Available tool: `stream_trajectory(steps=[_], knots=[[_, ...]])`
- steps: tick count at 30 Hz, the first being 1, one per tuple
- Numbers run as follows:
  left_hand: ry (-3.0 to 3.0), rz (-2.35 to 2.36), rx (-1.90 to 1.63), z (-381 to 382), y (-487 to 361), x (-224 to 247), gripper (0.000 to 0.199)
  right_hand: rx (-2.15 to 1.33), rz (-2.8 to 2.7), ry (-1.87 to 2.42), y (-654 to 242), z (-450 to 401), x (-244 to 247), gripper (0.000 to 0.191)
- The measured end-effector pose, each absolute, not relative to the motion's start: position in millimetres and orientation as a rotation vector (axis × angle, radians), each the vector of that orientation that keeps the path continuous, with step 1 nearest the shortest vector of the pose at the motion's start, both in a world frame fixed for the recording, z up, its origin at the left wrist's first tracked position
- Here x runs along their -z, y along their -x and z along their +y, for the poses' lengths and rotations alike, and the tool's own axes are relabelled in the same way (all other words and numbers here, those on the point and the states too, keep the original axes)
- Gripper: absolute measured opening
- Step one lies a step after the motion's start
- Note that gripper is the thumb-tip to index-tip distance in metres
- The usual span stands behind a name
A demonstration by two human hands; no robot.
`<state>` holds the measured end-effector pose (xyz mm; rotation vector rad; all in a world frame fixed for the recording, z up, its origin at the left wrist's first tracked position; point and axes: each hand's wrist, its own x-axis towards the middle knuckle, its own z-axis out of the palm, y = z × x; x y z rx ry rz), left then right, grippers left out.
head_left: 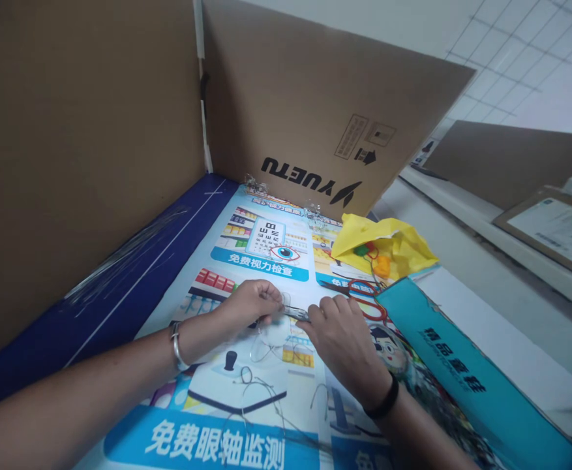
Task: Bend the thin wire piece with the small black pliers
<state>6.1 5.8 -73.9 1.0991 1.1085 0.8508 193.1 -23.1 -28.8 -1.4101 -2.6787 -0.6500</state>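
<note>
My left hand (256, 301) is closed in a pinch on a thin wire (286, 299), a loop of which shows by the fingertips. Opposite it, my right hand (339, 333) is wrapped round slim silver pliers (296, 313). Their jaws point left and reach close to the left fingers, at the wire. Whether the jaws grip it is too small to make out. Below both hands, loose curled wires (259, 382) lie on the printed poster (246, 444). Red-handled scissors (371, 307) rest just beyond my right hand.
A teal box (462, 365) stands at the right, with a tangled dark heap beside it. Behind the scissors lies a yellow bag (388, 238) with green and orange bits. Cardboard walls (305, 98) enclose the left and back. Straight wires (124, 254) lie along the left wall.
</note>
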Motion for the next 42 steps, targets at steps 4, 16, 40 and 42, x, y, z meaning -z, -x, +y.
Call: stream_trajectory(steps=[4, 16, 40, 42], knots=[[-1.056, 1.064, -0.865, 6, -5, 71, 0.011, 0.675, -2.649, 1.392, -192, -24, 34, 0.022], [-1.033, 0.894, -0.804, 10, 2, 63, 0.005, 0.651, -2.625, 1.354, -196, -20, 44, 0.024], [-1.035, 0.888, -0.832, 8, 3, 63, 0.005, 0.626, -2.646, 1.313, -197, -15, 60, 0.022], [-1.033, 0.881, -0.833, 8, 3, 65, 0.004, 0.641, -2.649, 1.318, -197, -16, 61, 0.021]])
